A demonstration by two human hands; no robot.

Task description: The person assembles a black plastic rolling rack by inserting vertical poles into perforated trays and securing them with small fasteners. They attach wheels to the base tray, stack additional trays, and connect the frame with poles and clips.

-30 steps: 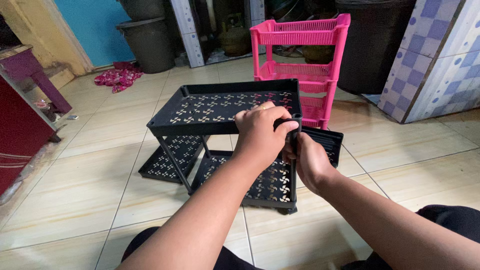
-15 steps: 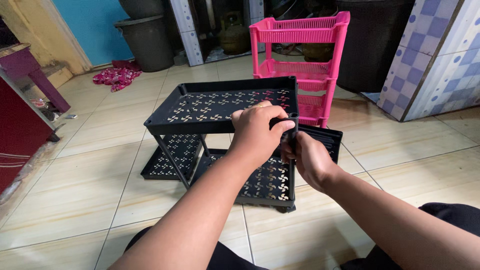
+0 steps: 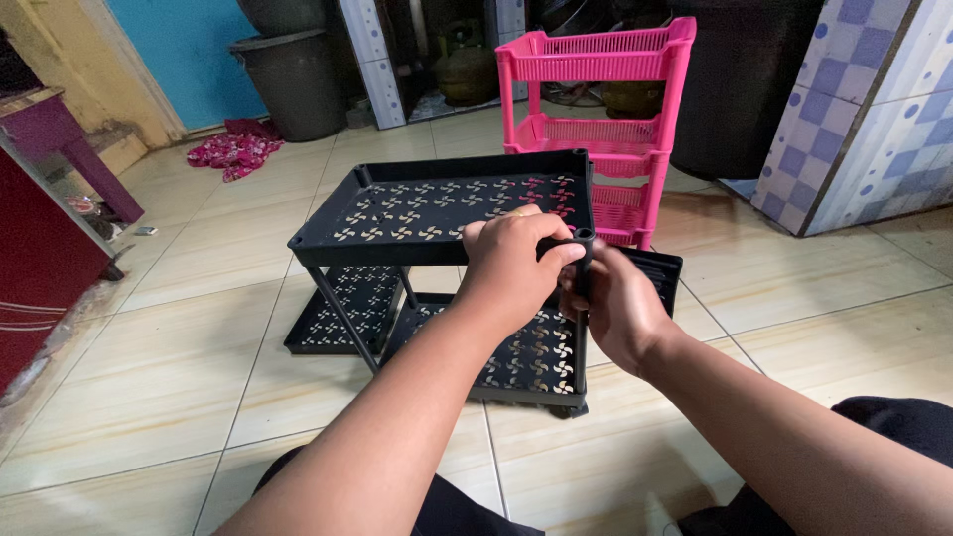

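At near corner of black shelf tray, left hand clamps tray edge to steady it; right hand grips black post upright beneath.

The rack stands on the floor, its top shelf above the lower shelf. Behind it to the right stands a cart. A bucket and a cloth lie behind to the left, a table far left.
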